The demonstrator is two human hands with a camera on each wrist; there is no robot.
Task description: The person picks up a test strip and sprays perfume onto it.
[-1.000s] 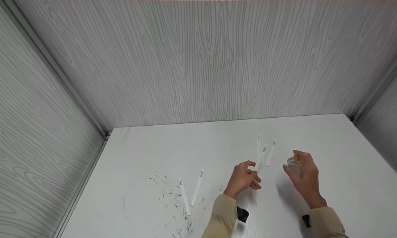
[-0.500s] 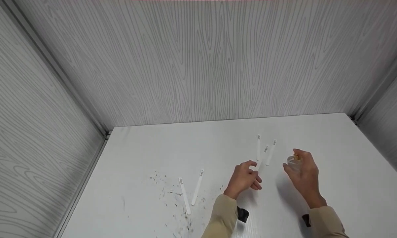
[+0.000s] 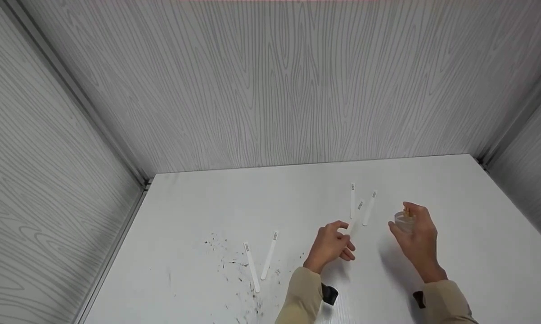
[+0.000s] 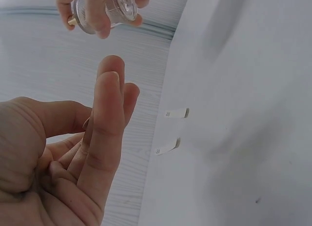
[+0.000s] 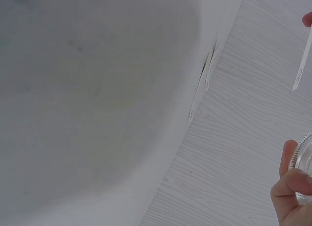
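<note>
Above the table, left side: a white strip is held by the left hand, raised from the surface, and its printed end is directed away from the person.
Left grip: narrow, with the strip held near its lower end; by which fingers exactly cannot be told, since in the left wrist view the strip is hidden by the hand.
Right grip: a clear bottle is enclosed between the thumb and fingers of the right hand, and the index finger is laid on its golden top.
Bottle and strip: both are held near each other above the table, without being touched one by the other.
Far strips: two far strips are laid on the table beyond the left hand; in the head view they are seen just beside the raised strip.
Near strips: two near strips are placed to the left of the left hand, almost in a V, with the lower ends close but apart.
Marks: many dark specks are scattered around the near strips.
Wrists: beneath each beige sleeve, a black device is worn.
Enclosure: the table is bordered at the back and both sides by grey wood-patterned walls.
</note>
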